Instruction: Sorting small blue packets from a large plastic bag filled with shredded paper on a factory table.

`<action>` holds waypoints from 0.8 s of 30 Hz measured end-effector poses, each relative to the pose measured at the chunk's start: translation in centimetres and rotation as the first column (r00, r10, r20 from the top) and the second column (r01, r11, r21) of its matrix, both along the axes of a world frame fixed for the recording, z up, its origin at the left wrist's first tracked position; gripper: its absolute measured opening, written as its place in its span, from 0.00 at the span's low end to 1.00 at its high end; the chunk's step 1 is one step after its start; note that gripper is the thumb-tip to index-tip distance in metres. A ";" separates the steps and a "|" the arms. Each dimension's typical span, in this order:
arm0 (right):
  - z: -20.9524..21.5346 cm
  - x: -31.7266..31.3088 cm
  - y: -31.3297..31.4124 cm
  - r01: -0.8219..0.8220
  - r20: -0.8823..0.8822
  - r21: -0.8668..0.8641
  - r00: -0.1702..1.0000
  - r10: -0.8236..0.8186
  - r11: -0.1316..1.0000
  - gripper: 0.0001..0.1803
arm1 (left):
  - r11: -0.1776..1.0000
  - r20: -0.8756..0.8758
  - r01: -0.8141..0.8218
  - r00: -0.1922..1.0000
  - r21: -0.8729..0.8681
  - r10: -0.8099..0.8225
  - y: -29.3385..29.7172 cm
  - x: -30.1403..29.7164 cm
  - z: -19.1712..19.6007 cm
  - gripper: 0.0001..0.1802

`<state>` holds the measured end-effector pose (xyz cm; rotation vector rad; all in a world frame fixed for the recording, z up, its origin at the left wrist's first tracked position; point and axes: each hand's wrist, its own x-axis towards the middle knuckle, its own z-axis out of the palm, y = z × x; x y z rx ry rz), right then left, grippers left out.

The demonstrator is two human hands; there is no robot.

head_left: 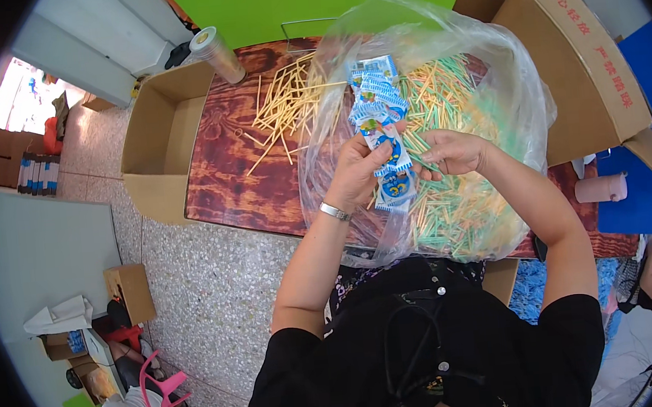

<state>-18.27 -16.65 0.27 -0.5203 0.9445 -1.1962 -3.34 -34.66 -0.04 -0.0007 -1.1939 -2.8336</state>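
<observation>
Left of the left hand [358,171], which pinches a small blue-and-white plastic packet [397,151], lies a reddish-brown wood-patterned tabletop [220,151], with speckled grey floor [210,291] beyond. The right hand [453,152], just beside it, grips thin green sticks [429,166], number unclear; beneath it, a clear plastic bag [528,104] blurs some green-and-orange sticks [451,220].

light bright, even | blown-out opening [32,101] beyond the table's [221,158] left edge, sheen on floor [91,139] nearby | pale glare on clear bag [510,48] over table's far edge | shadows soft | packets [397,186] fairly crisp | fisheye bowing, black rim
</observation>
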 end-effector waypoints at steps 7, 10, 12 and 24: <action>-0.1 1.8 -3.0 0.017 0.061 0.045 0.998 -0.019 0.999 0.16 | 0.999 -0.048 -0.049 0.998 0.012 0.049 -1.7 1.3 -0.5 0.23; 0.2 1.6 -4.4 -0.081 -0.154 0.104 0.983 0.096 0.991 0.14 | 0.993 -0.047 -0.113 0.993 -0.020 0.112 -2.5 1.5 -0.8 0.23; 3.0 2.3 -6.3 -0.071 -0.405 0.224 0.900 0.160 0.972 0.15 | 0.964 -0.043 -0.264 0.964 -0.044 0.262 -3.9 2.1 -1.2 0.20; -4.5 12.3 -14.2 0.038 -0.301 0.828 -0.812 0.500 0.560 0.13 | 0.678 -0.035 -0.553 0.787 -0.483 0.617 -5.3 3.9 -3.3 0.09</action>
